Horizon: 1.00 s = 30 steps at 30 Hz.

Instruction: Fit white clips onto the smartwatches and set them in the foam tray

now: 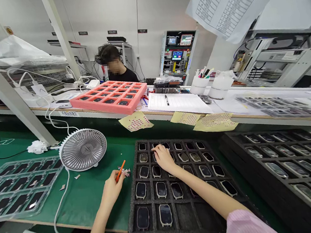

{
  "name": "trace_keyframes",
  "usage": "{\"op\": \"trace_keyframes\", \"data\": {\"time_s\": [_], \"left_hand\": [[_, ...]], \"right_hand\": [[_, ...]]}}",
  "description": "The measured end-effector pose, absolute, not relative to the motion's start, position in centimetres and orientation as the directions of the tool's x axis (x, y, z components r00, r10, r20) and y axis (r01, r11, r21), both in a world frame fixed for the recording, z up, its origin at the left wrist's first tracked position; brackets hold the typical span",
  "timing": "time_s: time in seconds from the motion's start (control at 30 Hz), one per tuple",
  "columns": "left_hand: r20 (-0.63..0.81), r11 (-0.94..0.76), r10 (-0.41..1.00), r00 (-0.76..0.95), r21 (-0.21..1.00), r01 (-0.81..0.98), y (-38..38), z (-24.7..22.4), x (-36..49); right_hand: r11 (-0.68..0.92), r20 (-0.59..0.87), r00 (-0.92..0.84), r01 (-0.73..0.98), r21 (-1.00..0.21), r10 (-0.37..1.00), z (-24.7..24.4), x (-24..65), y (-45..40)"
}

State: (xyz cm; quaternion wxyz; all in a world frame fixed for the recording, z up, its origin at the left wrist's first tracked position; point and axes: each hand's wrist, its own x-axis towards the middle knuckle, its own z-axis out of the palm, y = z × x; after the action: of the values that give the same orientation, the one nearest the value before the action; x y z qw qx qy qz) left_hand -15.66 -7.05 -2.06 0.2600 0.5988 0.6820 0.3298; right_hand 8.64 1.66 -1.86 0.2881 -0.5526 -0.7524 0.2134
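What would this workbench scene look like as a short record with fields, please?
Left hand: left hand holds an orange tool
Right hand: right hand is over the far rows of the black foam tray; grip unclear
Tray contents: watch-like units in pockets
Left side: white fan, clear tray with dark flat pieces
Right side: another black foam tray
Shelf: pink foam tray
Background: seated person
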Motion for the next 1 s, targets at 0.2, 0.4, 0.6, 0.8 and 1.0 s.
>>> {"op": "trace_keyframes", "data": {"time_s": [0.2, 0.4, 0.6, 0.8, 1.0], "left_hand": [[0.071, 0.013, 0.99, -0.12, 0.813, 0.582, -7.3, -1.2, -14.7], [0.047, 0.016, 0.994, -0.103, 0.842, 0.54, -8.0, -1.5, -14.3], [-0.096, 0.12, 0.993, -0.073, 0.84, 0.529, -8.8, -3.6, -12.4], [-0.033, 0.067, 0.997, -0.075, 0.862, 0.503, -9.4, -4.3, -10.2], [0.008, 0.017, 0.997, -0.074, 0.945, 0.327, -8.4, -3.3, -9.2]], "right_hand": [[0.365, 0.152, -0.336, 0.779, -0.509, 0.929, -0.8, 5.7, 1.6], [0.298, 0.058, -0.317, 0.796, -0.527, 0.947, -1.6, 3.3, 2.5], [0.207, 0.009, -0.299, 0.637, -0.742, 0.954, -3.1, 2.9, 3.2], [0.086, 0.027, -0.23, 0.246, -0.965, 0.973, -3.2, 4.8, 3.3], [-0.076, -0.026, -0.271, -0.176, -0.981, 0.962, -0.8, 5.4, 0.9]]}}
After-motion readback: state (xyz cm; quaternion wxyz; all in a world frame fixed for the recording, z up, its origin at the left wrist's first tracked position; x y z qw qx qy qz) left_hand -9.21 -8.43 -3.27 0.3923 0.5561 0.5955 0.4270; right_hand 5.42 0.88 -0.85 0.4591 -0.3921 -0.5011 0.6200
